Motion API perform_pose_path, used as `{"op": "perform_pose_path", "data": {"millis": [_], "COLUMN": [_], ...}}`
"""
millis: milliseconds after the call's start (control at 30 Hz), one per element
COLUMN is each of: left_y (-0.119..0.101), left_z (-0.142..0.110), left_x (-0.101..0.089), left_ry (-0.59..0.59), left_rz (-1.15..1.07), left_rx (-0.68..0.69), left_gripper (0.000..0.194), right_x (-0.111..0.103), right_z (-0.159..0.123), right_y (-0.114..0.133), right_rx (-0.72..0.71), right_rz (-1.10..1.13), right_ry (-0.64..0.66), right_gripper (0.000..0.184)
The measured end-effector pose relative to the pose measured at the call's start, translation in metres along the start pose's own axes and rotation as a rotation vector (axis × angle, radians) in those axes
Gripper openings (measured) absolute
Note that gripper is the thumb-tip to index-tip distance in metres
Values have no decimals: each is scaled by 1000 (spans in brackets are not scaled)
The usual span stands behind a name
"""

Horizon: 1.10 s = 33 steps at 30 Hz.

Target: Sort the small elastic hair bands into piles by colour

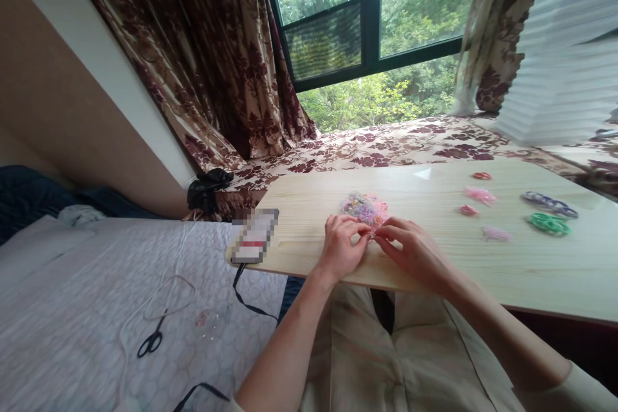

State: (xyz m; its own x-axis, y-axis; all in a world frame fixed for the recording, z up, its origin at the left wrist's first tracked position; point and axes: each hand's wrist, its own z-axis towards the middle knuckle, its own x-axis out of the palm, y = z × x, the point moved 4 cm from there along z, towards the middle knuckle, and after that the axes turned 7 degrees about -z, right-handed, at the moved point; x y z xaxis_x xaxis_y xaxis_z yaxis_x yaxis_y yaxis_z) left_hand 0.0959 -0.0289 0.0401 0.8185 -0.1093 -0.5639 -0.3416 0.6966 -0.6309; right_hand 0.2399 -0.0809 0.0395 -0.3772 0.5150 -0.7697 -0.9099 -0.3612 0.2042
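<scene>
My left hand (342, 246) and my right hand (410, 250) meet near the front edge of the wooden table. Thumbs and forefingers of both are pinched together around a small pinkish elastic band (371, 236), mostly covered by the fingertips. Just beyond the fingers lies a mixed pile of small coloured bands (363, 206) in purple, pink, yellow and other pale tones. To the right, sorted by colour, sit an orange bunch (481, 176), a light pink bunch (479, 196), a coral bunch (468, 210), a pale pink bunch (496, 234), purple loops (550, 203) and green loops (549, 224).
A phone (255, 235) with a black strap lies at the table's left end. On the quilted bed (96, 309) to the left are scissors (151, 340), a white cable and a clear plastic bag (210, 323). A black bag (208, 189) sits by the curtain. Behind the table is a window ledge (386, 148).
</scene>
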Motion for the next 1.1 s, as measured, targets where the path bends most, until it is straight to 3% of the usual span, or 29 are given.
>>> {"op": "perform_pose_path", "data": {"millis": [200,433,700,933,1100], "left_y": [0,0,1,-2,-1], "left_z": [0,-1,-2,-2,-2], "left_x": [1,1,2,2,-1], "left_ry": [9,32,37,44,-8], "left_rz": [57,82,68,67,44], "left_rx": [1,8,7,31,8], "left_gripper": [7,21,23,6,10], "right_x": [1,0,0,-4,-6], "right_z": [-1,0,0,1,2], "right_y": [-1,-1,-5,-4,0], "right_rx": [7,38,98,129,115], "right_rz": [-6,-17,-8,108,202], "right_ry": [-1,36,58,35,11], "right_gripper": [23,30,30,27,19]}}
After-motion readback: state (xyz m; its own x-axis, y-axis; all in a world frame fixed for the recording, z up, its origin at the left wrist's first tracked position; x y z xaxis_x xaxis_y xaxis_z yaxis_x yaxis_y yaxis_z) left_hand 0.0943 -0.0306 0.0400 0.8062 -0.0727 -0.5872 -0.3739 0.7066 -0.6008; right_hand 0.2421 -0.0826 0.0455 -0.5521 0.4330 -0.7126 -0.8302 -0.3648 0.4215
